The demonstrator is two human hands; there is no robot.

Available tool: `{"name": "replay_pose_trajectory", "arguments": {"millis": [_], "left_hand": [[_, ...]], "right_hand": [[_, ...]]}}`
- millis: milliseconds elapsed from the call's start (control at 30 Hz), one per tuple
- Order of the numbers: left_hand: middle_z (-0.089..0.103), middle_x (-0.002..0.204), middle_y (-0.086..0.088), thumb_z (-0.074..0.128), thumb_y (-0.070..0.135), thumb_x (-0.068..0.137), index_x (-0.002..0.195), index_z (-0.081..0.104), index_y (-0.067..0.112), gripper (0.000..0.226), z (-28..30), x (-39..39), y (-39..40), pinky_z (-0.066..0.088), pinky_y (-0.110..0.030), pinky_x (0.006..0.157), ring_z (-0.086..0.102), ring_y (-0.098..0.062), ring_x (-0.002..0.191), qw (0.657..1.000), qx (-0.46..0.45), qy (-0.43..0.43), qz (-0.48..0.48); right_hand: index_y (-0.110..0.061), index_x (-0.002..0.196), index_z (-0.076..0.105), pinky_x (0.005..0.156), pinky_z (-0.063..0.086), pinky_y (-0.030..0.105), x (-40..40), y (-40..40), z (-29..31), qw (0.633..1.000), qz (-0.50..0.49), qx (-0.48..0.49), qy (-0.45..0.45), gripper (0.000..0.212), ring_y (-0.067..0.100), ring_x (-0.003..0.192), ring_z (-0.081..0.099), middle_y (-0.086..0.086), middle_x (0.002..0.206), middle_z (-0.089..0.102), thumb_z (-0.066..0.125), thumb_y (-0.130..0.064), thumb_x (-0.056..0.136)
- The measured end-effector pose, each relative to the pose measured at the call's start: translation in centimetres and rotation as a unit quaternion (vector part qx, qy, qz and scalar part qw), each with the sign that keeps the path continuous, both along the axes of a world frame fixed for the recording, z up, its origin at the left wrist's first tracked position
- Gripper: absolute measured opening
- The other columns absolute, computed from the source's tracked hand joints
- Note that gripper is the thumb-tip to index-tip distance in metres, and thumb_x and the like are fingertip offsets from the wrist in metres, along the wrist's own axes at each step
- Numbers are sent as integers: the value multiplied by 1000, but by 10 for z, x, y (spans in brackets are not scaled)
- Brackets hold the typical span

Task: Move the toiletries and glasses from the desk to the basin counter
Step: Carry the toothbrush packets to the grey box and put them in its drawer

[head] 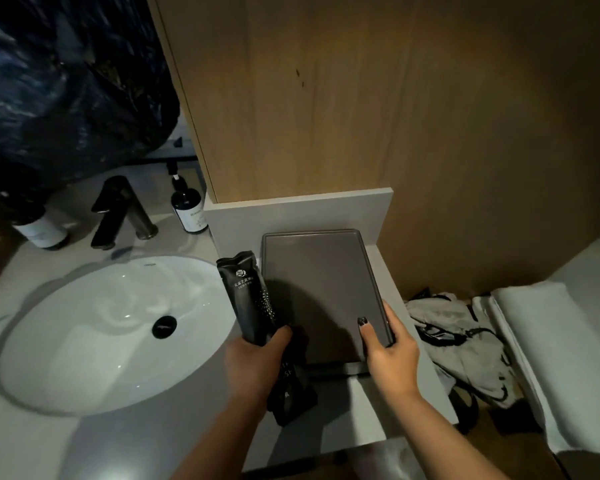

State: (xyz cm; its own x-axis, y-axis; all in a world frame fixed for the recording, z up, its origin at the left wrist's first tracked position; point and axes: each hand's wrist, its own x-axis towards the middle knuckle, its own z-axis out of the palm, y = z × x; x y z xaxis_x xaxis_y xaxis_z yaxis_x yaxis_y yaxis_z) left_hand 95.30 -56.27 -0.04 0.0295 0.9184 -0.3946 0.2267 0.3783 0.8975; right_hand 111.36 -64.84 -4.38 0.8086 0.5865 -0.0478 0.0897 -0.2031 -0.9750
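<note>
My left hand (253, 362) grips a bundle of black toiletry packets (248, 296), held upright above the counter between the basin and the tray. A dark grey rectangular tray (319, 278) lies flat on the pale basin counter (125, 441), right of the basin. It holds nothing. My right hand (390, 351) holds the tray's near right corner, thumb on top. No glasses are in view.
A white oval basin (94, 327) with a black drain (164, 327) sits left. Behind it stand a black tap (118, 209) and two dark bottles (187, 206) (40, 226). A wooden wall (326, 98) backs the counter. Crumpled cloth (458, 341) and white towels (551, 358) lie to the right.
</note>
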Motion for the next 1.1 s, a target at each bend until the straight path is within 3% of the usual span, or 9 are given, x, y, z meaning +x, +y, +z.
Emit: {"name": "replay_pose_trajectory", "arguments": {"millis": [167, 233, 367, 533, 667, 767, 867, 1000, 1100], "left_hand": [[71, 74, -18, 78, 20, 74, 78, 68, 1, 22, -4, 14, 1, 52, -29, 55, 69, -26, 66, 999, 15, 6, 32], [71, 72, -14, 78, 22, 74, 79, 68, 5, 20, -6, 16, 2, 52, -26, 54, 69, -23, 65, 999, 20, 12, 40], [71, 71, -10, 78, 22, 72, 77, 68, 10, 16, -9, 19, 3, 55, -29, 58, 70, -22, 65, 998, 21, 17, 49], [71, 70, -14, 78, 24, 68, 70, 69, 8, 18, -6, 19, 14, 57, -33, 58, 70, -24, 64, 998, 33, 34, 31], [71, 74, -15, 81, 38, 58, 72, 69, 6, 37, 1, 15, 27, 57, -38, 66, 70, -29, 72, 997, 27, 69, -18], [69, 71, -12, 85, 49, 43, 71, 66, 1, 58, 5, 8, 40, 56, -36, 63, 68, -27, 67, 987, 16, 118, -111], [61, 63, -4, 90, 45, 48, 69, 66, 3, 53, 16, 4, 51, 47, -29, 55, 58, -19, 59, 963, 40, 167, -209], [59, 68, -4, 89, 43, 56, 72, 62, 6, 49, 24, 5, 59, 45, -27, 56, 55, -18, 61, 943, 71, 204, -253], [61, 71, -5, 89, 41, 58, 78, 63, 4, 49, 18, 1, 62, 48, -27, 57, 57, -19, 63, 941, 64, 194, -268]], "right_hand": [[-41, 114, 62, 77, 48, 17, 15, 9, 1, 999, 32, 10, -12, 41, -2, 92, 62, -13, 102, 69, 63, -11, 86], [-43, 111, 63, 69, 46, 18, 20, 11, -1, 999, 39, -3, -32, 41, 3, 84, 61, -7, 96, 68, 62, -11, 86], [-37, 125, 58, 75, 47, 25, 24, 12, -9, 996, 41, -37, -69, 41, 14, 93, 62, -3, 101, 66, 61, -19, 88], [-25, 135, 53, 91, 48, 30, 23, 12, -4, 998, 49, -25, -19, 48, 16, 109, 57, 0, 119, 61, 63, -20, 88], [-18, 137, 50, 105, 41, 33, 20, 15, -1, 998, 38, -57, 2, 54, 19, 121, 52, 3, 130, 56, 67, -24, 86], [-13, 135, 45, 104, 38, 34, 11, 14, 6, 986, -82, -61, 133, 63, 25, 124, 48, 9, 137, 47, 73, -28, 81], [-6, 121, 51, 90, 43, 36, -20, 5, 0, 934, -207, -48, 287, 60, 27, 105, 54, 11, 123, 54, 77, -33, 74], [-5, 100, 61, 71, 49, 31, -61, 5, 4, 883, -191, 28, 428, 34, 17, 71, 55, 7, 83, 61, 73, -30, 80], [-10, 102, 62, 86, 50, 35, -72, 14, 11, 848, -191, 67, 490, 29, 17, 84, 58, 6, 93, 62, 70, -31, 83]]}}
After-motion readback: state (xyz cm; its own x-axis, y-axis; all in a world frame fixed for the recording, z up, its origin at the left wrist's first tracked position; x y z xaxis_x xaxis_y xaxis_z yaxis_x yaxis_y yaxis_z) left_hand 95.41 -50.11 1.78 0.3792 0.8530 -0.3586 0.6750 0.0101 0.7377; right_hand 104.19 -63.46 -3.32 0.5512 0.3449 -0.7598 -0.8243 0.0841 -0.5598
